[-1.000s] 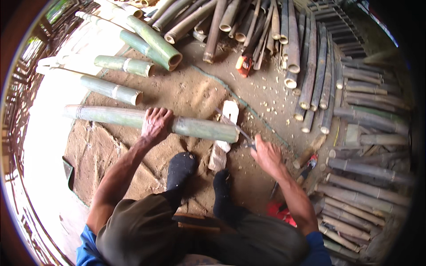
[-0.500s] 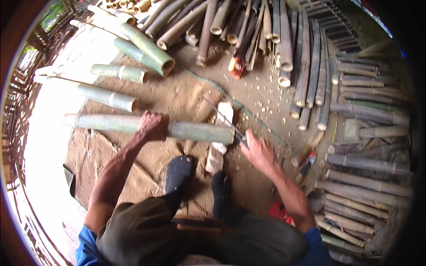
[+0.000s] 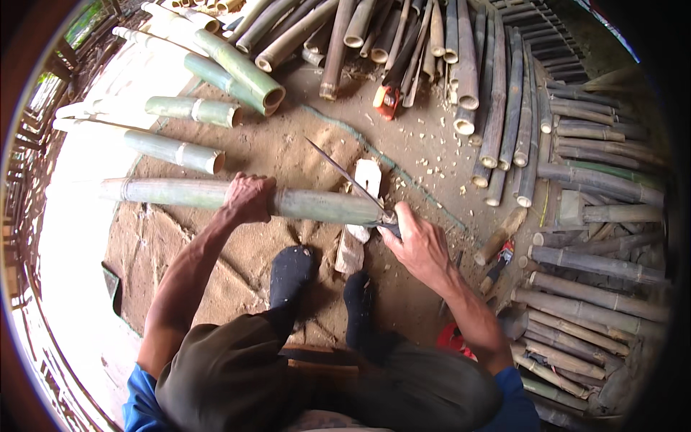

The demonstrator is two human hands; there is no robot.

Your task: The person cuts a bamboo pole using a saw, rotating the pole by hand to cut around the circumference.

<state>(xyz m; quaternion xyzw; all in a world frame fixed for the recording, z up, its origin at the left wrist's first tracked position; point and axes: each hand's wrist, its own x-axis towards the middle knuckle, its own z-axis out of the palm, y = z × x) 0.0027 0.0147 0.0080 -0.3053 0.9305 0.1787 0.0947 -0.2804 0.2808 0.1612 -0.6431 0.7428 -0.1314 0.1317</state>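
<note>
My left hand (image 3: pixel 248 199) is wrapped round a thick green bamboo pole (image 3: pixel 324 207), which lies crosswise in front of me. In my right hand (image 3: pixel 421 245) is the dark handle of a long, narrow-bladed knife (image 3: pixel 337 167). Its blade slants up and to the left across the pole's right end, and its tip points away from me. The blade looks close to the cut rim; whether it touches cannot be told. Under that end lies a pale wooden block (image 3: pixel 350 253), partly hidden by the pole.
Beyond the pole lie several cut green bamboo pieces (image 3: pixel 193 110) at left. Dark bamboo poles (image 3: pixel 497 101) are piled at the back and stacked along the right. An orange-handled tool (image 3: pixel 386 101) and wood chips lie on the ground. My socked feet (image 3: pixel 291 277) are near the block.
My right hand has brought the knife in against the pole's right end, its tip swinging up and left. The pole's right end has risen slightly; my left hand keeps its hold.
</note>
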